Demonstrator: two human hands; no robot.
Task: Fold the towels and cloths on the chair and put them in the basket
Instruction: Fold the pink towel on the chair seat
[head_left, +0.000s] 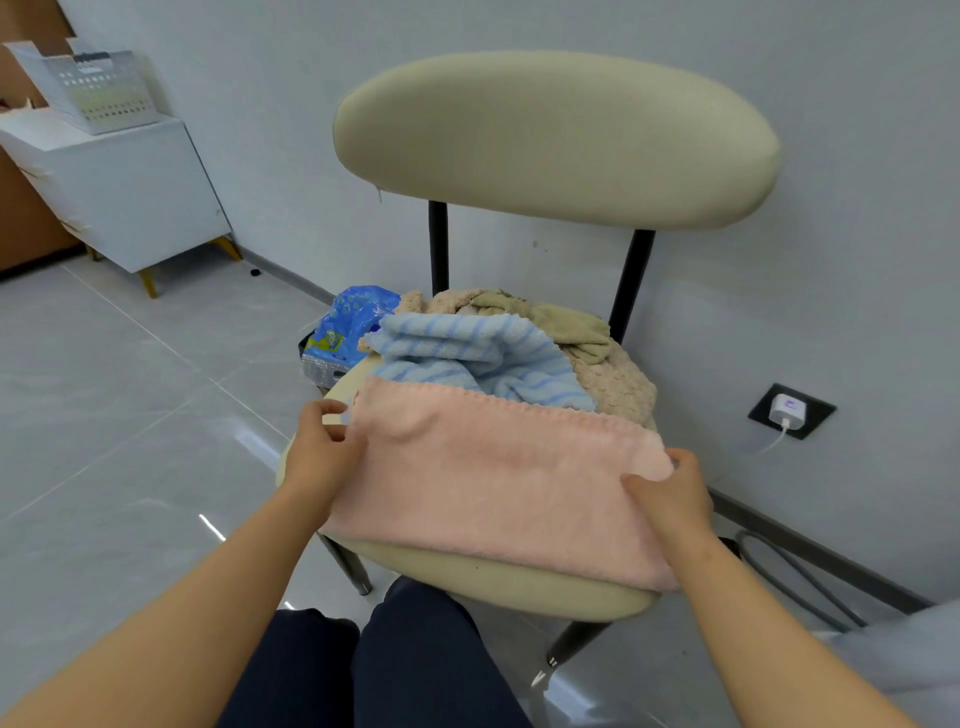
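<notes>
- The pink towel (498, 478) lies spread across the front of the chair (556, 140) seat. Its near edge hangs just over the front rim, and its far edge lies against a blue striped towel (467, 353).
- The left hand (319, 449) pinches the pink towel's left edge between thumb and fingers.
- The right hand (672, 499) grips the towel's right end with the thumb on top; its other fingers are hidden under the cloth.
- 3 pieces are heaped at the back of the seat: the blue striped towel, a tan textured cloth (613, 379) under it and to its right, and an olive cloth (566, 322) on top near the backrest posts.
- Grey tiled floor (130, 415) lies open on the chair's left, while the wall stands close behind it and on its right.
- The basket (98, 88), white and perforated, stands on a white cabinet (130, 197) at the far left, well apart from the chair.
- A blue plastic bag (348, 327) sits just beside the seat's left side, partly hidden by it; its print is too small to read.
- A white charger (788, 409) is plugged into a black socket low on the right wall.
- A grey cable (795, 571) lies by the skirting.
- Both forearms and the person's dark trousers (415, 660) are cut off at the bottom edge.
</notes>
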